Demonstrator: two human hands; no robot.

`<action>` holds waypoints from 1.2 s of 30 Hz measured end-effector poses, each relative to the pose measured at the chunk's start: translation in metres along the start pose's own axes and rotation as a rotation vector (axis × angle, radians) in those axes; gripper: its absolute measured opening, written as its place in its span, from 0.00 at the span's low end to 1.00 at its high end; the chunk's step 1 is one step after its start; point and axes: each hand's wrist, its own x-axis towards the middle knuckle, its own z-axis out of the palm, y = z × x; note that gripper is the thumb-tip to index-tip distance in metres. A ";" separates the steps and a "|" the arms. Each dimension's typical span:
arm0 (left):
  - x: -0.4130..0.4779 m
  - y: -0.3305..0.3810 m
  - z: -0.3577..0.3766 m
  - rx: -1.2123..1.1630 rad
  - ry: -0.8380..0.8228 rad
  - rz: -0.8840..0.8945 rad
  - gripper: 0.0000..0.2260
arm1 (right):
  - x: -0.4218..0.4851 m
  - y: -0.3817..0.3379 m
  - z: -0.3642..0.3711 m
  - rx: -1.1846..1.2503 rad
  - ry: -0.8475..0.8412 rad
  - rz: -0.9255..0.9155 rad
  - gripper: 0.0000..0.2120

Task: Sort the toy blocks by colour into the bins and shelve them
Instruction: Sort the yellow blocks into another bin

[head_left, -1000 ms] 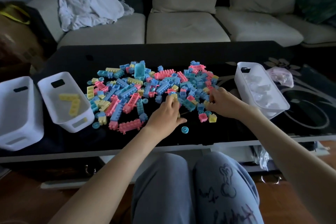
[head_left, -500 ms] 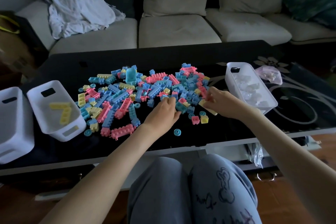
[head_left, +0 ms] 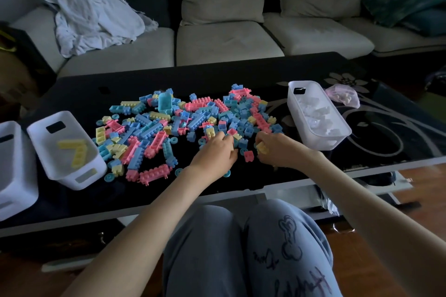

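A heap of pink, blue and yellow toy blocks (head_left: 183, 125) covers the middle of the black table (head_left: 241, 75). My left hand (head_left: 213, 153) reaches into the heap's near edge, its fingertips at a yellow block (head_left: 236, 137); whether it grips one is hidden. My right hand (head_left: 277, 149) holds yellow blocks (head_left: 262, 147) in curled fingers beside a loose pink block (head_left: 248, 155). A white bin (head_left: 48, 149) on the left holds yellow blocks (head_left: 76, 152). Another white bin (head_left: 293, 106) on the right holds white blocks (head_left: 318, 118).
A third white bin (head_left: 14, 176) stands at the far left edge. A pink bag (head_left: 344, 95) lies behind the right bin. A sofa (head_left: 222, 41) with a crumpled cloth (head_left: 91, 17) runs behind the table. My knees (head_left: 241, 236) sit under the near edge.
My right hand has drawn back from the heap toward me with yellow blocks in it. My left hand stays at the heap's near edge. The view has shifted slightly.
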 end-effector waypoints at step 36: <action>-0.126 -0.184 -0.114 0.054 0.200 -0.719 0.12 | 0.094 -0.325 0.038 0.532 0.004 -0.277 0.19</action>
